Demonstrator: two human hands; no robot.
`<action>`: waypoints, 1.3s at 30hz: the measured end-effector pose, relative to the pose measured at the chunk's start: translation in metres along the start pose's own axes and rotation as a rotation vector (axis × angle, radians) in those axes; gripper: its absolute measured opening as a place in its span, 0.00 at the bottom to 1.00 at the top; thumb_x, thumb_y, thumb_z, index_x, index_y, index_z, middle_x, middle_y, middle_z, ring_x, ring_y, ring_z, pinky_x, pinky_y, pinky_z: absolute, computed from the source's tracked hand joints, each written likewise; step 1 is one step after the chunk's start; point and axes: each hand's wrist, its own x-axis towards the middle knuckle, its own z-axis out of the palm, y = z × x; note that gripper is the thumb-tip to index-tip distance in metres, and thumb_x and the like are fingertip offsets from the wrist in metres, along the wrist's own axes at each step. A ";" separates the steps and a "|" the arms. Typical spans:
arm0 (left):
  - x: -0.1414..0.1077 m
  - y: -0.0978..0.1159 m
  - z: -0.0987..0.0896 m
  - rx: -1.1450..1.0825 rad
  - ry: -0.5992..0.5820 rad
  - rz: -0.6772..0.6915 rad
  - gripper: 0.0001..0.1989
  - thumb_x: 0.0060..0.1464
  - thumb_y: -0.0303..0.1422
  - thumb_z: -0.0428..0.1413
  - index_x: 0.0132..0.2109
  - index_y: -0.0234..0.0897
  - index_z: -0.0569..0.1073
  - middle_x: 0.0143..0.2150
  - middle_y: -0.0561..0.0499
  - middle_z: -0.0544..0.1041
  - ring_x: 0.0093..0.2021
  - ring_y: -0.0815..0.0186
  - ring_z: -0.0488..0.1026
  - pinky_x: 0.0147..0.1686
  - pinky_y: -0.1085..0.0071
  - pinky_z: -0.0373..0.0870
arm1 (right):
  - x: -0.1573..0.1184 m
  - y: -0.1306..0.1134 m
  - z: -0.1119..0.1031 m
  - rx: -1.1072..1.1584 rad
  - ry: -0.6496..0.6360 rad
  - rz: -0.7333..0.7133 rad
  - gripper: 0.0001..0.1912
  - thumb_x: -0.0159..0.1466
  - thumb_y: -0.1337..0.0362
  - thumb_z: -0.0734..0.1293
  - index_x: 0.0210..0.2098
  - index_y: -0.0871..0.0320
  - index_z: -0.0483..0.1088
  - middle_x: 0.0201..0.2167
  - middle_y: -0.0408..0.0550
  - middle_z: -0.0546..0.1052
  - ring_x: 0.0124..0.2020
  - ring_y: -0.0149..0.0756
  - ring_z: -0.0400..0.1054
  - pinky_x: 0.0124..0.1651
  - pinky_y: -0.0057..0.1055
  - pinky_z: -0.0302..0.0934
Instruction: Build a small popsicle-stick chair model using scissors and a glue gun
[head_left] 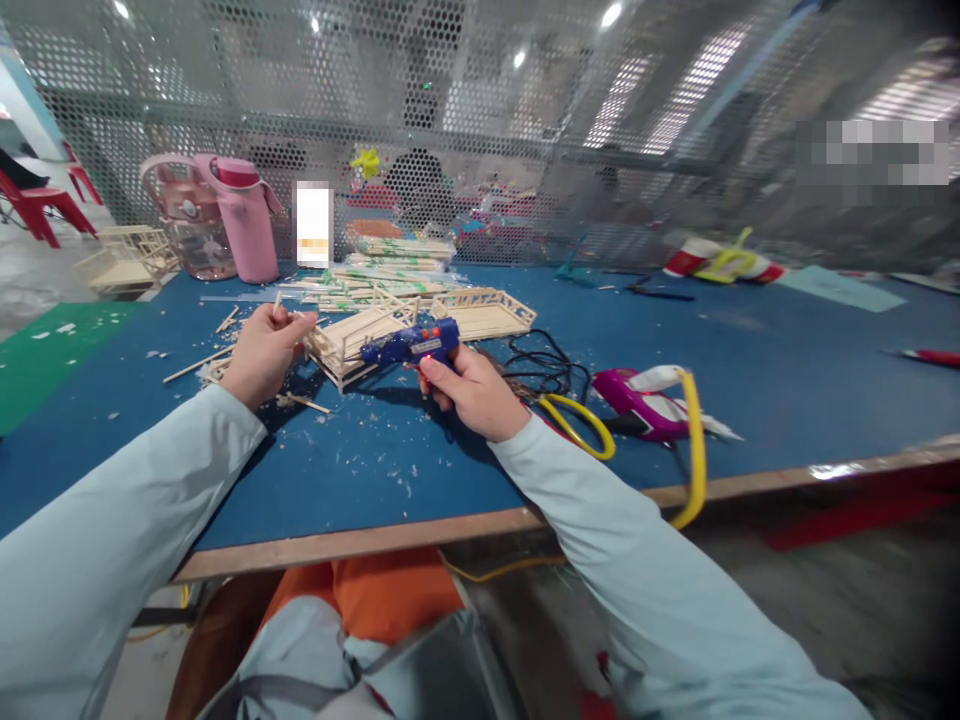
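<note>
My right hand (pixel 476 392) is wrapped round the handle of a blue glue gun (pixel 416 343), whose nozzle points left over a small wooden stick frame (pixel 352 345). At the frame's left end, my left hand (pixel 266 350) is pinched, with a short wooden stick (pixel 277 301) showing at its fingertips. Whether that hand also touches the frame cannot be made out. Behind the gun lies a second stick piece (pixel 484 313) with low railings. Loose sticks (pixel 196 365) and scraps lie left of my left hand.
Bagged sticks (pixel 375 280) lie at the back, beside a pink bottle (pixel 251 225) and a clear jug (pixel 195 235). To the right is a purple glue gun (pixel 649 403) with a yellow loop (pixel 696 450). Black cable (pixel 551 362) coils nearby. A perforated metal screen (pixel 495 130) stands behind.
</note>
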 end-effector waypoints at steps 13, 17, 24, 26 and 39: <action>-0.002 0.004 0.002 0.002 0.003 -0.004 0.21 0.39 0.31 0.64 0.27 0.38 0.55 0.26 0.57 0.65 0.24 0.73 0.64 0.23 0.76 0.59 | 0.001 0.000 0.004 0.143 0.013 0.119 0.28 0.54 0.37 0.64 0.32 0.56 0.61 0.19 0.36 0.63 0.15 0.23 0.54 0.16 0.25 0.49; -0.002 0.003 0.002 0.012 0.000 0.008 0.20 0.40 0.31 0.63 0.27 0.38 0.55 0.25 0.58 0.64 0.24 0.74 0.64 0.24 0.75 0.59 | 0.001 -0.001 0.003 0.216 -0.003 0.147 0.27 0.52 0.37 0.65 0.31 0.56 0.61 0.18 0.35 0.63 0.14 0.22 0.53 0.16 0.24 0.49; -0.001 0.003 0.001 0.002 -0.007 0.004 0.20 0.39 0.31 0.63 0.27 0.39 0.55 0.24 0.58 0.63 0.23 0.74 0.63 0.23 0.75 0.57 | 0.002 -0.001 0.003 0.218 0.002 0.142 0.23 0.56 0.42 0.65 0.31 0.57 0.61 0.19 0.35 0.64 0.14 0.22 0.54 0.17 0.24 0.50; -0.001 0.004 0.002 0.006 -0.001 -0.002 0.20 0.38 0.31 0.63 0.27 0.39 0.55 0.24 0.58 0.63 0.23 0.73 0.63 0.24 0.74 0.58 | 0.002 0.000 0.003 0.198 0.002 0.139 0.22 0.56 0.43 0.65 0.31 0.57 0.61 0.19 0.35 0.65 0.14 0.22 0.54 0.16 0.24 0.49; -0.009 -0.001 0.018 0.082 0.099 0.015 0.19 0.37 0.34 0.61 0.30 0.39 0.56 0.31 0.55 0.69 0.37 0.66 0.70 0.34 0.72 0.63 | 0.005 -0.005 -0.071 -0.155 0.411 -0.054 0.17 0.62 0.49 0.61 0.35 0.57 0.66 0.25 0.44 0.72 0.19 0.28 0.58 0.25 0.28 0.56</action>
